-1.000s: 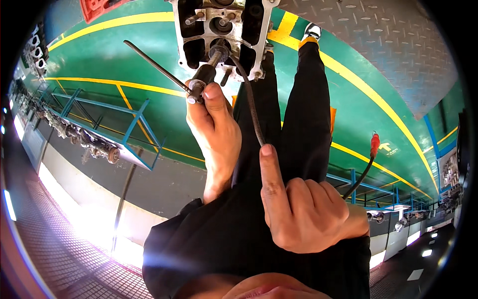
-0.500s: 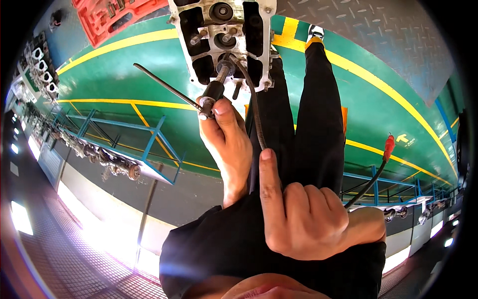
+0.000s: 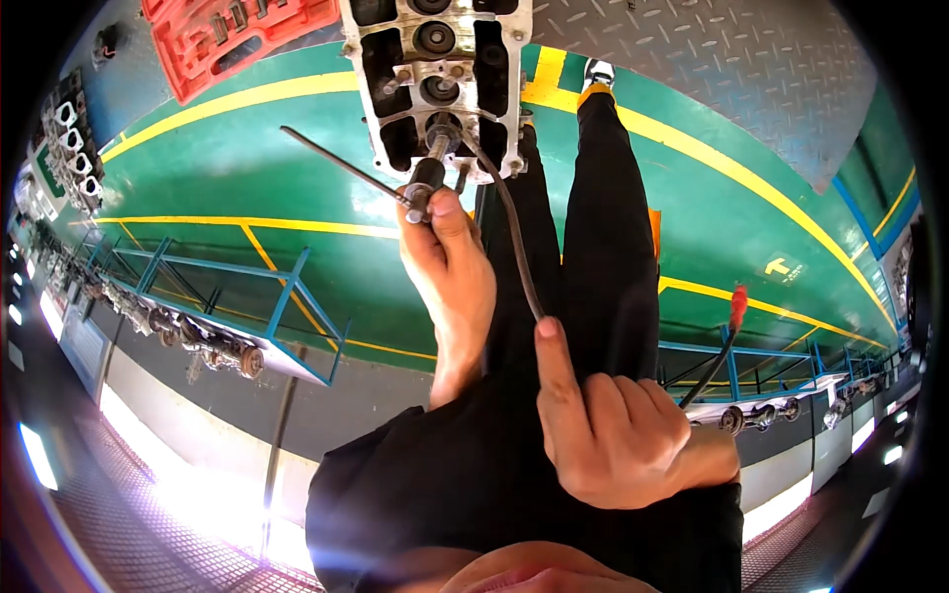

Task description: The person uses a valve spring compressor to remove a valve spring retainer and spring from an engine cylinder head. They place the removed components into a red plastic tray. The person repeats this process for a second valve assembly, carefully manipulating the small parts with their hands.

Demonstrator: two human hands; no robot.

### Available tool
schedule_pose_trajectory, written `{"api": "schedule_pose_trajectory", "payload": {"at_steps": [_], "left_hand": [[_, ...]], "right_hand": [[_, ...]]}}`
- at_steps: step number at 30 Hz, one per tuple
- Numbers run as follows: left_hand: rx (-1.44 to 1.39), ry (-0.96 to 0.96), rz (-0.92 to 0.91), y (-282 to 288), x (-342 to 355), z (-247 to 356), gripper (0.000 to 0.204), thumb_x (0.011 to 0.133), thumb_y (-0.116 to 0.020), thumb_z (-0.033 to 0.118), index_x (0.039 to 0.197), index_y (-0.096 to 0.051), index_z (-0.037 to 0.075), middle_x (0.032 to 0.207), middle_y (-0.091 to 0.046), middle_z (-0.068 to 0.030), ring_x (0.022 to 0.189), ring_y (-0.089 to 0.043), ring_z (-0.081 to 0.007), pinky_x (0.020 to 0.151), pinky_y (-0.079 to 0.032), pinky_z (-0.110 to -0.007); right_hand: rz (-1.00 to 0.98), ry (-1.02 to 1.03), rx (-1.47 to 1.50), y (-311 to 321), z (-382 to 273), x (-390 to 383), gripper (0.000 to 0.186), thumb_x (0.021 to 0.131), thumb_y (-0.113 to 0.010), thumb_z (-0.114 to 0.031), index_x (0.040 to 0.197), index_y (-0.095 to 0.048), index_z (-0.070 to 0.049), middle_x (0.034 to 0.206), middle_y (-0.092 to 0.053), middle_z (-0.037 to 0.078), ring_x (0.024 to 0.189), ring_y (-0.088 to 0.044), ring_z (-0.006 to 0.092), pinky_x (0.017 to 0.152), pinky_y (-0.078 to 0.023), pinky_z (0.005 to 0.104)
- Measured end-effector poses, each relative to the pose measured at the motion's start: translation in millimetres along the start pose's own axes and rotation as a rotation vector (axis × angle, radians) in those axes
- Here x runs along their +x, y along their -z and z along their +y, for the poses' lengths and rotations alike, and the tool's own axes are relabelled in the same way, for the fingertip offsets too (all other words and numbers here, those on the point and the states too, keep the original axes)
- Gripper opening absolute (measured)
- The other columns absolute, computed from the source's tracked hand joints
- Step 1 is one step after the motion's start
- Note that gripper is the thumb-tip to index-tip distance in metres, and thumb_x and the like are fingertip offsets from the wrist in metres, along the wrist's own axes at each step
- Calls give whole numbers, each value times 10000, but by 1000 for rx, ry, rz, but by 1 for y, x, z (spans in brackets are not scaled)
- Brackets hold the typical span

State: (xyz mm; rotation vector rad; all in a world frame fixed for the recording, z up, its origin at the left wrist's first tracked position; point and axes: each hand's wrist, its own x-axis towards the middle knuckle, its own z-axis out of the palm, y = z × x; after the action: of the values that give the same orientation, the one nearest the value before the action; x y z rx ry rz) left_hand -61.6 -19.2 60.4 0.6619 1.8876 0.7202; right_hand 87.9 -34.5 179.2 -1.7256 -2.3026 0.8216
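A metal cylinder head (image 3: pixel 514 109) stands at the top middle, showing round bores and dark cavities. My left hand (image 3: pixel 455 262) is closed around the lower end of a dark, round-bodied tool (image 3: pixel 432 170), with its thumb over the end. The tool's far end sits in the cylinder head's nearest bore. From its held end, a thin metal bar (image 3: pixel 336 161) sticks out to the upper left. My right hand (image 3: pixel 618 435) is closed on a long dark rod (image 3: pixel 516 232), index finger stretched along it. The rod's far tip reaches in beside the tool; its red end (image 3: pixel 738 306) shows past the wrist.
An open red tool case (image 3: pixel 242 44) with sockets lies at the upper left. Another cylinder head (image 3: pixel 74 148) stands at the far left. Blue-framed racks (image 3: pixel 287 296) carry engine parts on both sides. Black-trousered legs (image 3: pixel 618 198) extend beyond my right hand. Checkered metal plate (image 3: pixel 732 69) covers the upper right.
The view has shifted slightly, so the cylinder head appears a little lower and further left. My right hand has moved back a little along the rod. Both hands keep their holds.
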Motion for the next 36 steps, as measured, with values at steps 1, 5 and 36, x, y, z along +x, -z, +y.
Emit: {"api": "schedule_pose_trajectory", "payload": {"at_steps": [1, 5, 36], "left_hand": [[8, 34, 10, 0, -3, -2, 283, 1038, -520, 297, 1058, -516, 15, 711, -434, 43, 571, -350, -41, 496, -271, -217], [-8, 34, 20, -2, -6, -1, 300, 1037, -523, 332, 992, -517, 35, 687, -428, 59, 541, -349, -24, 477, -247, -200], [89, -239, -288, -73, -60, 40, 359, 929, -684, 148, 1205, -531, -23, 935, -625, -99, 683, -555, -172, 611, -466, -278]], "right_hand": [[-8, -21, 70, 1, 9, -7, 407, 728, -570, 6, 1100, -731, 31, 544, -230, -33, 410, -299, 81, 374, -259, 222], [56, -112, 289, 7, 40, -35, 422, 695, -616, 12, 1101, -726, 40, 501, -283, -28, 381, -298, 89, 366, -251, 240], [-152, -373, 1399, 5, 369, -53, 322, 794, -750, -193, 911, -724, 107, 535, -536, 41, 437, -364, 72, 440, -210, 283]]}}
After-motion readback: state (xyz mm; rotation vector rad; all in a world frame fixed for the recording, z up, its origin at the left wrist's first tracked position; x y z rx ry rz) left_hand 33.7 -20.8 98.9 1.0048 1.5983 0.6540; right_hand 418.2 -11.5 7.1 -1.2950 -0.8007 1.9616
